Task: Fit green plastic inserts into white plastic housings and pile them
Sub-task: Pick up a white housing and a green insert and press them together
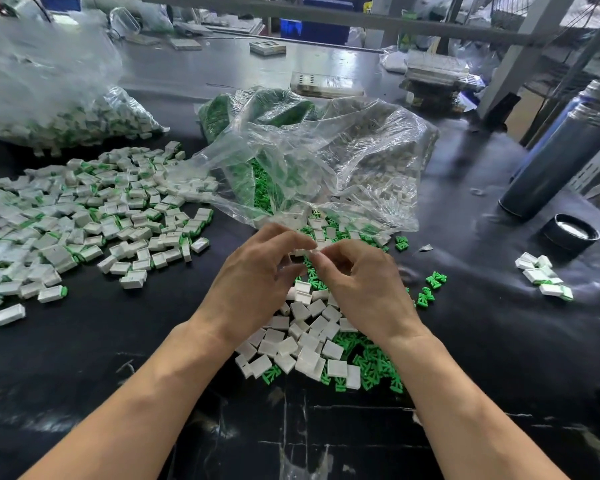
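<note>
Your left hand (257,271) and right hand (357,282) pinch one white housing (303,251) between fingertips at frame centre, insert hidden; finished pile (84,216) lies left, so your left hand is nearer.

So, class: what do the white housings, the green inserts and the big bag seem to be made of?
White housings: likely moulded plastic, matte, with crisp uniform edges. Green inserts: probably plastic too, evenly bright with thin ribs. Big bag: thin clear plastic film, glossy, crinkled and see-through.
</note>
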`<move>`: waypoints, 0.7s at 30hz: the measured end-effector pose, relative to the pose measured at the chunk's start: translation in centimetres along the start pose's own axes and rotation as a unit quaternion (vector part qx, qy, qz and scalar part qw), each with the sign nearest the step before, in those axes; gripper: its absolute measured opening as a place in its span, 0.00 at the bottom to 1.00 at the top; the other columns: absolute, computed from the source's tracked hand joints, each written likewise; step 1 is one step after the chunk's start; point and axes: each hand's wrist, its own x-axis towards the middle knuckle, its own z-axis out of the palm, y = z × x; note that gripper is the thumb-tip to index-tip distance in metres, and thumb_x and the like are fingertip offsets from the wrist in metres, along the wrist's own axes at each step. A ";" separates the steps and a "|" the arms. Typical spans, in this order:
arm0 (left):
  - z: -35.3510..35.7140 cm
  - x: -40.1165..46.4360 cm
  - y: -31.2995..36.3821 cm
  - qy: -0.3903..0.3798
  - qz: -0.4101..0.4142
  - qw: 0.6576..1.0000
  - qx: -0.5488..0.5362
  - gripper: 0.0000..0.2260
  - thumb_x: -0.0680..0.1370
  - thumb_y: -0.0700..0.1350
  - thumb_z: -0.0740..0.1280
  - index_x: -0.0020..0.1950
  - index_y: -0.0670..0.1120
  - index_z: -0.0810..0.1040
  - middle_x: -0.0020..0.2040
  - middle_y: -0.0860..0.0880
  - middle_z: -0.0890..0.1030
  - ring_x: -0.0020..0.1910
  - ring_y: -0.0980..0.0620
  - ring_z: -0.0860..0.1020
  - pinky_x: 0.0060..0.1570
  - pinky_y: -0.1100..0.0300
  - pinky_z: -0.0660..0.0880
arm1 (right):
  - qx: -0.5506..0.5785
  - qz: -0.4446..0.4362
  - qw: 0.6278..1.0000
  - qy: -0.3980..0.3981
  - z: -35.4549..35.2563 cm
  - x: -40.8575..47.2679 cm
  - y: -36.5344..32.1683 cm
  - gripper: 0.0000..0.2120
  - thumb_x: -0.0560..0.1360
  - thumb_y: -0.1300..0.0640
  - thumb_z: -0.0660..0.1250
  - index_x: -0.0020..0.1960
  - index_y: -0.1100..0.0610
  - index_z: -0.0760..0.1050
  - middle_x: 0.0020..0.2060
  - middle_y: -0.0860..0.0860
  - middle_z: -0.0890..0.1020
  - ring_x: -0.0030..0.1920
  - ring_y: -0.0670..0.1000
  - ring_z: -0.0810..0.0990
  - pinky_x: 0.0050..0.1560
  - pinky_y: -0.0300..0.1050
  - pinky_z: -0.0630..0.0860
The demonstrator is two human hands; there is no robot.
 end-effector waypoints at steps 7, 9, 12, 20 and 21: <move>-0.3 -0.1 0.3 0.061 -0.057 0.994 -0.077 0.05 0.76 0.43 0.76 0.48 0.50 0.83 0.43 0.55 0.83 0.40 0.54 0.80 0.42 0.56 0.80 | 0.016 0.047 0.998 0.033 -1.2 -0.1 0.9 0.11 0.81 0.45 0.68 0.45 0.49 0.82 0.35 0.43 0.82 0.40 0.47 0.81 0.44 0.49 0.77; -0.5 0.0 0.4 0.072 -0.098 0.983 -0.138 0.05 0.75 0.41 0.76 0.48 0.48 0.83 0.40 0.53 0.84 0.39 0.55 0.82 0.41 0.57 0.82 | -0.028 0.059 0.997 0.042 -1.4 0.0 1.3 0.06 0.79 0.46 0.72 0.45 0.46 0.83 0.35 0.37 0.81 0.41 0.39 0.79 0.49 0.48 0.77; -0.5 0.3 0.5 0.083 -0.133 0.965 -0.212 0.06 0.76 0.39 0.75 0.50 0.47 0.83 0.42 0.51 0.85 0.41 0.56 0.83 0.42 0.62 0.81 | -0.074 0.072 0.994 0.031 -1.2 -0.1 1.3 0.06 0.77 0.44 0.74 0.45 0.45 0.84 0.38 0.36 0.81 0.42 0.36 0.78 0.50 0.45 0.77; -0.4 0.3 0.4 0.076 -0.150 0.949 -0.265 0.06 0.77 0.38 0.74 0.52 0.48 0.85 0.45 0.51 0.86 0.40 0.59 0.83 0.41 0.66 0.79 | -0.174 0.098 0.980 -0.001 0.0 0.2 0.1 0.10 0.75 0.40 0.74 0.47 0.46 0.84 0.43 0.42 0.84 0.47 0.48 0.82 0.53 0.45 0.77; -0.3 0.4 0.4 0.075 -0.155 0.948 -0.269 0.06 0.77 0.38 0.74 0.51 0.47 0.85 0.44 0.51 0.86 0.40 0.59 0.83 0.41 0.66 0.78 | -0.172 0.096 0.980 -0.004 0.0 0.1 -0.1 0.09 0.76 0.41 0.74 0.48 0.46 0.84 0.43 0.42 0.84 0.48 0.48 0.82 0.55 0.46 0.78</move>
